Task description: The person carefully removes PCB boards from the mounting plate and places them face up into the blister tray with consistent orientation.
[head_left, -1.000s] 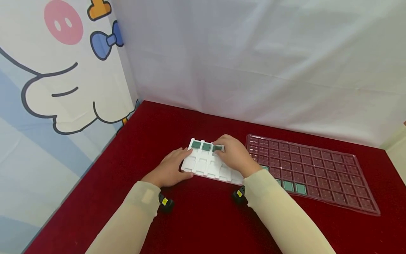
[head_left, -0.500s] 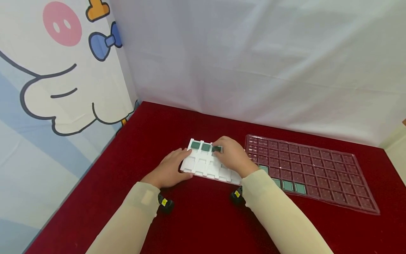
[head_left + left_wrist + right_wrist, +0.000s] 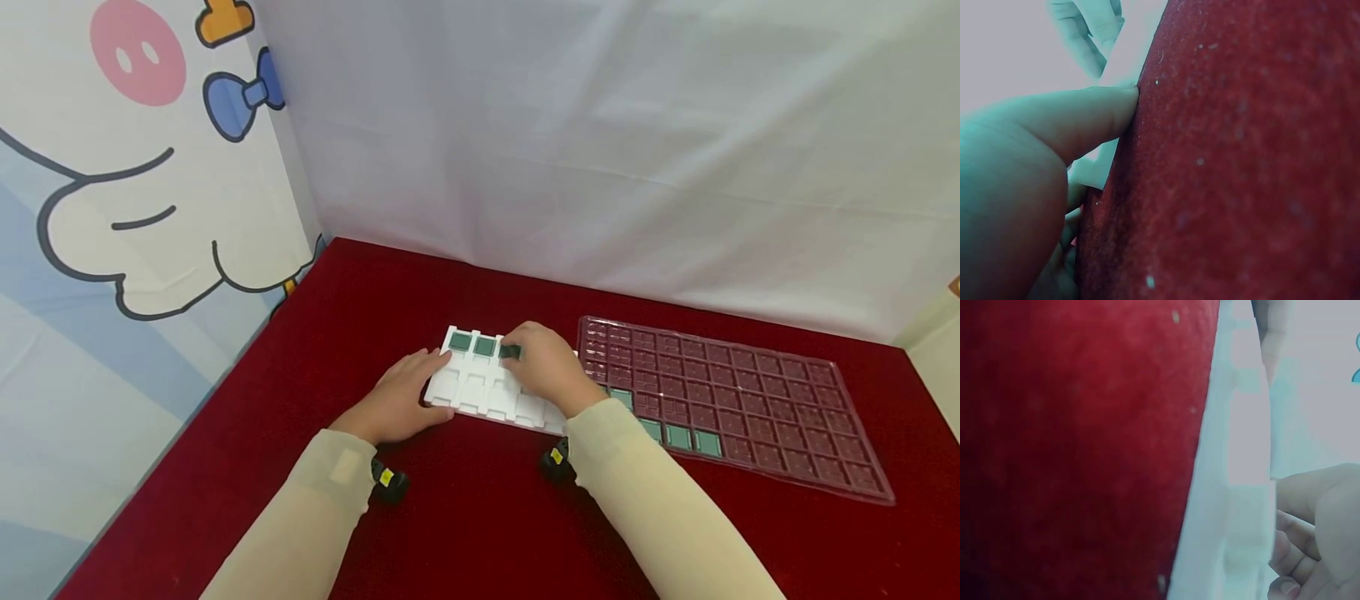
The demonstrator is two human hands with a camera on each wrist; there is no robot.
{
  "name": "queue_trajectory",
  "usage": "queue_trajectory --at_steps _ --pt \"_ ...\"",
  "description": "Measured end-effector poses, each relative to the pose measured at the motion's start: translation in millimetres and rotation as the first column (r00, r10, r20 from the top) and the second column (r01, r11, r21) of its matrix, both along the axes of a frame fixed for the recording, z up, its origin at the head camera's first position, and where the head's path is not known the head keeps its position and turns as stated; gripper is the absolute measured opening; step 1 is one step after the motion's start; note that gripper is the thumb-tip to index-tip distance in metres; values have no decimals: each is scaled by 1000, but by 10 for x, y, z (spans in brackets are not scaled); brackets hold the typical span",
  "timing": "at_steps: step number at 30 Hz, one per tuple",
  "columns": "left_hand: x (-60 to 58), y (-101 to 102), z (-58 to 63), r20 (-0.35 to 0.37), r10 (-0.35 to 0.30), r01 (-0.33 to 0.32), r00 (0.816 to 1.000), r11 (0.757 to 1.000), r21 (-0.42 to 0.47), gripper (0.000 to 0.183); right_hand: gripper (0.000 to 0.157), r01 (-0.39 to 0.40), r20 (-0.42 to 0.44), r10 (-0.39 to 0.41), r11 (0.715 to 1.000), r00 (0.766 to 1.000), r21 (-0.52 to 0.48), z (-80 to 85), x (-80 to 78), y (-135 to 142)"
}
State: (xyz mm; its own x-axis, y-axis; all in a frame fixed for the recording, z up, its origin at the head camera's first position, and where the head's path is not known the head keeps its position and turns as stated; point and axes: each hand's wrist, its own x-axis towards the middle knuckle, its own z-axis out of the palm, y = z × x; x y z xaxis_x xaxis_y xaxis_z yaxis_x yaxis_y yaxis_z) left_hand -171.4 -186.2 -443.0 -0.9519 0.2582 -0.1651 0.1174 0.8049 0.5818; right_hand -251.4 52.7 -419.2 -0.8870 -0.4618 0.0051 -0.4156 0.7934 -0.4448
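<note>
A white plastic tray with rows of square pockets lies on the red cloth. My left hand grips its left end, thumb on the near edge and fingers at the far side. Two green square chips sit in the first pockets of the far row. At the third pocket my right hand pinches another green chip, partly covered by the fingers. The right hand's curled fingers appear over the tray's edge in the right wrist view; no chip is visible there.
To the right lies a large clear blister tray with many pockets. Several green chips sit in its near left part, some hidden by the right sleeve. A white curtain hangs behind the red table, and a cartoon-printed cloth hangs at left.
Both hands stay almost in place. The right hand keeps its fingers on the third chip, with only a slight shift; the view itself has drifted a little.
</note>
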Motion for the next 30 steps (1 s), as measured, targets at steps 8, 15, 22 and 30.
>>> queue_trajectory --at_steps 8,15,22,30 --pt "-1 10 -2 0 0 0 1000 1000 -2 87 32 11 33 -9 998 999 -65 -5 2 56" --pt "4 23 -3 7 3 -3 1000 1000 3 88 30 13 16 -12 998 1000 -60 -16 6 65" --pt "0 12 -9 3 6 -6 1000 1000 4 88 28 4 -3 -4 999 1000 -48 -22 5 54" --pt "-7 -4 -17 8 17 -17 1000 1000 -1 88 29 12 -18 -13 997 1000 -71 21 53 37"
